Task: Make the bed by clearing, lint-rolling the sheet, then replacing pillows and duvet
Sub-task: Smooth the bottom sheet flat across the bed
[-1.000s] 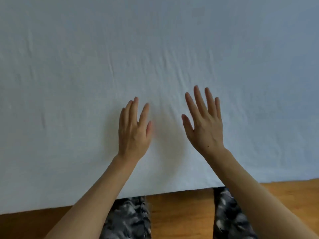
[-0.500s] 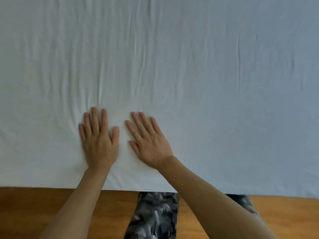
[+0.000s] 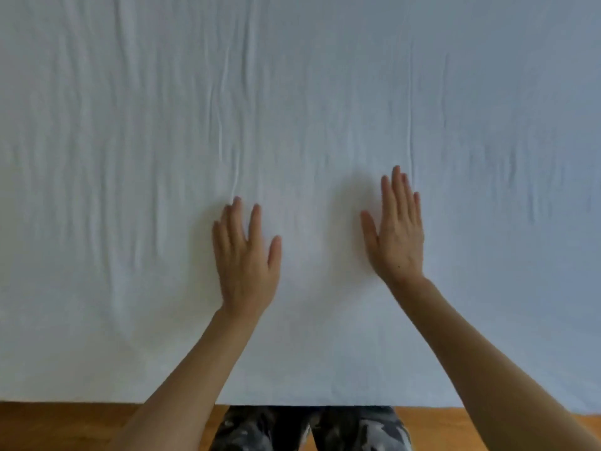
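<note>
Fingers of both hands lie straight, palms down on the white sheet [image 3: 325, 92] near the bed's near edge. Left hand [image 3: 245, 258] sits nearer that edge, right hand [image 3: 395, 229] farther in. Creases run lengthwise away from the fingertips toward the far edge, so smoothing likely goes sideways.

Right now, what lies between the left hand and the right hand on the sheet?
Only bare sheet, lightly wrinkled and shadowed, lies between the left hand and the right hand in the head view; nothing else rests there.
</note>
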Available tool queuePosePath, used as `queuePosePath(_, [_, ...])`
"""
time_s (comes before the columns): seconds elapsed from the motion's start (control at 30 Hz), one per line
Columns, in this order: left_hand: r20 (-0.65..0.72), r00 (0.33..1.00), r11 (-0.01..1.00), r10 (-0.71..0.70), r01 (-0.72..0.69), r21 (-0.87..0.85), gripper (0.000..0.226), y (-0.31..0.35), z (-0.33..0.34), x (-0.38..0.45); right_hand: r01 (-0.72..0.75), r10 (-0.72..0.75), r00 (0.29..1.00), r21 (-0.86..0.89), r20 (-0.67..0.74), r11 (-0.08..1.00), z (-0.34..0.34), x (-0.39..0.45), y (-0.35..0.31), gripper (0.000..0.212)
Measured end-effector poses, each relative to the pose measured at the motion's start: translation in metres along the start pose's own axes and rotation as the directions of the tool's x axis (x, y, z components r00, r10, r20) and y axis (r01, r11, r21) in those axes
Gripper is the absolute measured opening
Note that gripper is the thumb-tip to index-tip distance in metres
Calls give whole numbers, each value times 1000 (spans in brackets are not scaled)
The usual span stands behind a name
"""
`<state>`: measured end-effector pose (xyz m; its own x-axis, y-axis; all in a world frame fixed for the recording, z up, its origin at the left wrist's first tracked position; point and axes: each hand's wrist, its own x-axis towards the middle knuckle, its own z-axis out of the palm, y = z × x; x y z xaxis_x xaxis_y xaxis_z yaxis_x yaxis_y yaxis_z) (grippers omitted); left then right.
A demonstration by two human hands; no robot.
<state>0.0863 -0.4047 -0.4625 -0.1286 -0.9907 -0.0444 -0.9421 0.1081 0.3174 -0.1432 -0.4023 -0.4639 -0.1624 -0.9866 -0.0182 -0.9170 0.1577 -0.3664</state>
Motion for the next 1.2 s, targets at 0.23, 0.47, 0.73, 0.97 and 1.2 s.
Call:
queuePosePath(0.23, [71, 966, 968, 250, -248, -32, 53, 92, 40, 114, -249, 256, 965, -94, 61, 964, -28, 83, 89, 73])
queuePosePath(0.47, [47, 968, 960, 247, -251, 125, 58, -28, 32, 135, -205, 229, 967, -191, 110, 960, 23, 83, 8, 70])
queuePosePath(0.73, [36, 987, 961, 157, -161, 223, 61, -234, -41, 134, -35, 57, 981, -119, 185, 992, 111, 82, -208, 75])
queuePosePath(0.97, [23, 999, 974, 42, -46, 222, 61, -408, -102, 86, 77, -68, 970, -28, 234, 997, 197, 42, -424, 70])
queuePosePath(1.2, [15, 987, 960, -158, 150, 238, 63, -506, -139, 32, 383, -345, 875, -50, 339, 922, 250, -19, -569, 59])
